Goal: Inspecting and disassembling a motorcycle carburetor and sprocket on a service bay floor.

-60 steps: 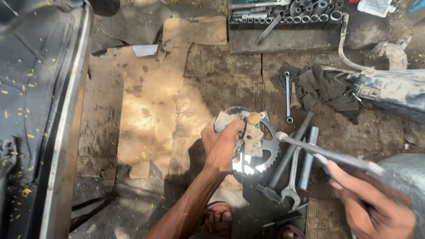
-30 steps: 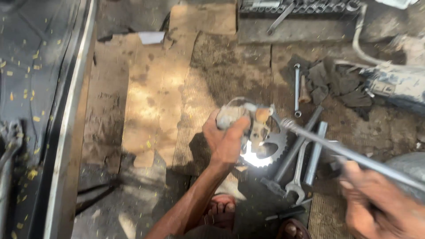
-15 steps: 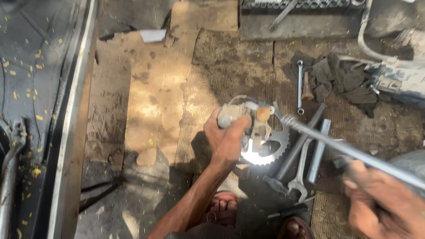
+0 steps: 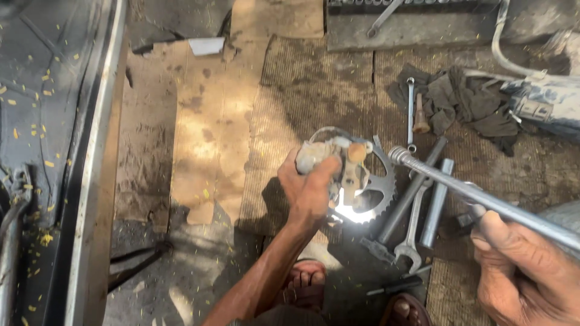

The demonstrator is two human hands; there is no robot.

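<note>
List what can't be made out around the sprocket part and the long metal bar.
Head view only:
- Sprocket: its near side is hidden behind the left hand, and glare whites out the lower teeth.
- Metal bar: its far end runs off the right edge.
- Right hand: cut off by the bottom and right edges, so its grip is only partly seen.
- Socket tray: cut off by the top edge.

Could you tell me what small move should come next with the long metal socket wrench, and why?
Probably lower the long metal socket wrench tip onto the toothed steel sprocket assembly: the right hand holds it just beside the teeth, while the left hand grips the assembly steady.
</note>
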